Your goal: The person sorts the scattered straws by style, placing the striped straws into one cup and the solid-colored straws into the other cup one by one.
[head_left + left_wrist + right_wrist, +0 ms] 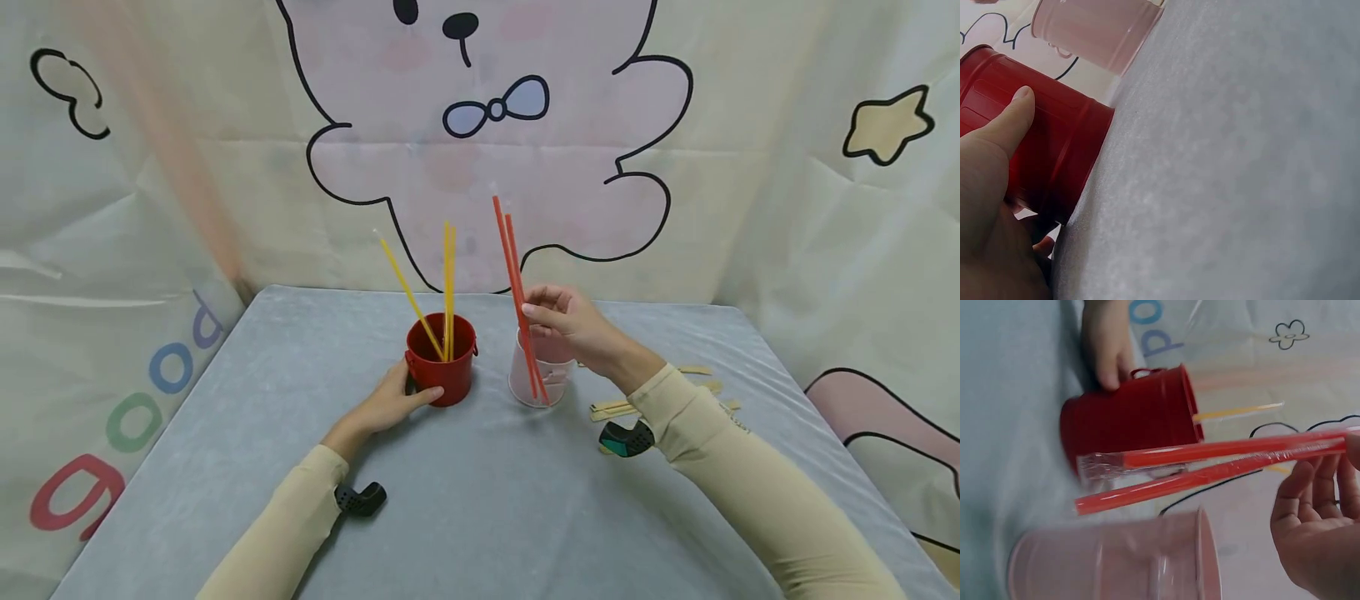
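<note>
On the table stands a small red bucket (442,379) with three yellow straws (448,283) leaning inside it. My left hand (386,404) grips the bucket low on its left side, with the thumb (1013,122) laid along the wall and the other fingers partly hidden behind it. Two red straws (517,283) in clear wrapping are pinched near their middle by my right hand (573,329). Their lower ends overlap the pink bucket (558,379) in the head view. From the right wrist, those ends show beside the pink bucket, between it and the red one.
Several pale wooden sticks (611,410) lie on the table right of the pink bucket, partly under my right forearm. A grey cloth covers the table (465,517). A printed curtain (225,167) hangs behind it and along the sides.
</note>
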`<state>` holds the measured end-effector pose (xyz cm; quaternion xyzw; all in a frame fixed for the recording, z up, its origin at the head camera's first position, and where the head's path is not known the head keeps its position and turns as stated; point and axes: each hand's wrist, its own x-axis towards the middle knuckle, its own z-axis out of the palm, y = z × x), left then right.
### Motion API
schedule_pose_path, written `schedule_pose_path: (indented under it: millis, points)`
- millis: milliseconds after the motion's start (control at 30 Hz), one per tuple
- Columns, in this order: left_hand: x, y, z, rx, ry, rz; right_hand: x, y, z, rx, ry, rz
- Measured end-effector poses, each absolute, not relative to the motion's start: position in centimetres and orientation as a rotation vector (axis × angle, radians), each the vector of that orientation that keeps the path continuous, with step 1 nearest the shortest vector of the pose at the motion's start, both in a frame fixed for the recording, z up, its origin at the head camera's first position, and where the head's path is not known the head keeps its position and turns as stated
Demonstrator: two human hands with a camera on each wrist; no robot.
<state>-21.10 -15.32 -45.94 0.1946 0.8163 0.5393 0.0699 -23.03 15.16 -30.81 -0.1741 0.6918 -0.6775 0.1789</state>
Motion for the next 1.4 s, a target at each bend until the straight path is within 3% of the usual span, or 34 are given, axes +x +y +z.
schedule_pose_path:
  millis: [433, 867, 1067, 1400]
  points:
    - [-21.0, -14.9, -45.8, 0.568, 2.465, 1.598, -22.3, 17.2, -31.9, -0.561, 1.928, -1.724]
    - [-21.4, -15.0, -46.0, 0.601, 2.487, 1.629, -20.9, 24.0, -33.2, -0.766, 2.069, -1.240]
    - [-21.4, -15.1, -46.2, 0.594, 2.497, 1.615, -20.9, 24.7, -32.9, -0.840, 2.003, -1.213]
    - [-20.9, -15.0, -45.9, 0.526, 2.498, 1.580, -21.8, 22.5, -31.2, -0.733, 2.048, -1.385]
